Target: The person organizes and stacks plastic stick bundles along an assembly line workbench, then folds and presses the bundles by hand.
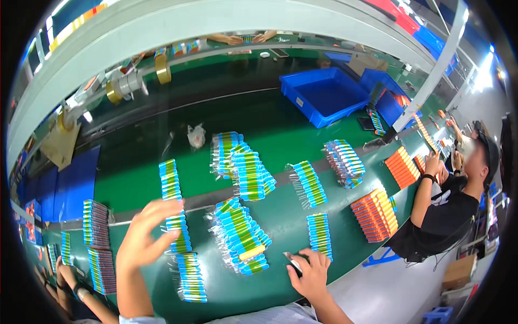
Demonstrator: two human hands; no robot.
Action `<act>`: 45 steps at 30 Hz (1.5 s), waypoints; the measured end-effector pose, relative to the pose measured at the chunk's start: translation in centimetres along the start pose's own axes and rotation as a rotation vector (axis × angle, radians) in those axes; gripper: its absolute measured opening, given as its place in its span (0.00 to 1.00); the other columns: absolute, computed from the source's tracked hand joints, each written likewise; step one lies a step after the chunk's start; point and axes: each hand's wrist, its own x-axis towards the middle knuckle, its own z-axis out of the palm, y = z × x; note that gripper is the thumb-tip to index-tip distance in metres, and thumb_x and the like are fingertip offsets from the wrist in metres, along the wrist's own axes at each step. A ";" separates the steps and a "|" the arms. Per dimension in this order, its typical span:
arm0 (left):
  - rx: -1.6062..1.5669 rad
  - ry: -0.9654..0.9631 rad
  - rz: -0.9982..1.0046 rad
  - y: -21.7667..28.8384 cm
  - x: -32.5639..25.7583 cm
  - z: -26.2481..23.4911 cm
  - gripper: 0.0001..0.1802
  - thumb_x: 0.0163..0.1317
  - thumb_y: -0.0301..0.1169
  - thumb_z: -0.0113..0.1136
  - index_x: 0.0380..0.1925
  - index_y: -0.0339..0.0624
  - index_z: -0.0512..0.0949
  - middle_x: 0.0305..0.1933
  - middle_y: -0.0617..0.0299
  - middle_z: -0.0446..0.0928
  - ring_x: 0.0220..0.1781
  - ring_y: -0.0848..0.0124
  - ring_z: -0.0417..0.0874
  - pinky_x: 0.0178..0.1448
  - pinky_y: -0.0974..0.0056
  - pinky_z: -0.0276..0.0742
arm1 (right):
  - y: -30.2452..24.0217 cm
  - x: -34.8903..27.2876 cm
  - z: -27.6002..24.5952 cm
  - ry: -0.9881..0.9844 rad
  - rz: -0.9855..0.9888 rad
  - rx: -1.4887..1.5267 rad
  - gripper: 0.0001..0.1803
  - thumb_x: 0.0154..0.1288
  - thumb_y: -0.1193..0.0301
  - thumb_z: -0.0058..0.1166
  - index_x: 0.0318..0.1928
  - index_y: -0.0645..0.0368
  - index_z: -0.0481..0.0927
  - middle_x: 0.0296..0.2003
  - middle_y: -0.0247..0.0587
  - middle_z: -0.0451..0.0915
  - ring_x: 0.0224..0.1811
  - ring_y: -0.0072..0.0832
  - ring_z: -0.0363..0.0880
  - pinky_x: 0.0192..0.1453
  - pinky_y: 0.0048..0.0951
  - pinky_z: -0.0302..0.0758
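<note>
My left hand (145, 232) is raised over a long row of blue-and-green striped packs (171, 181), its thumb and fingers apart with nothing between them. Lower down, my right hand (312, 274) pinches a small, thin dark object with a pale, shiny edge (292, 261); its kind cannot be made out. Between the hands lies a heaped stack of similar packs (237, 235) in clear wrapping, with a pale yellow piece (252, 252) on top. A short row of packs (320, 235) sits just beyond my right hand. Another row (191, 276) lies right of my left forearm.
Further packs (248, 170) are piled at mid-table. A blue tray (324, 100) and crumpled clear plastic (196, 136) sit on the green belt. Orange stacks (375, 216) stand near a co-worker (458, 183) at right. Another person's hands (67, 275) work at lower left.
</note>
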 end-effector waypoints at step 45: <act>-1.428 0.084 -0.256 4.7 -7.4 15.6 0.39 0.65 0.42 0.69 0.70 0.40 0.61 0.61 0.56 0.74 0.58 0.68 0.77 0.58 0.58 0.76 | -3.3 10.8 -4.0 -0.645 0.177 1.379 0.31 0.63 0.75 0.68 0.64 0.67 0.71 0.56 0.41 0.80 0.57 0.24 0.77 0.62 0.31 0.75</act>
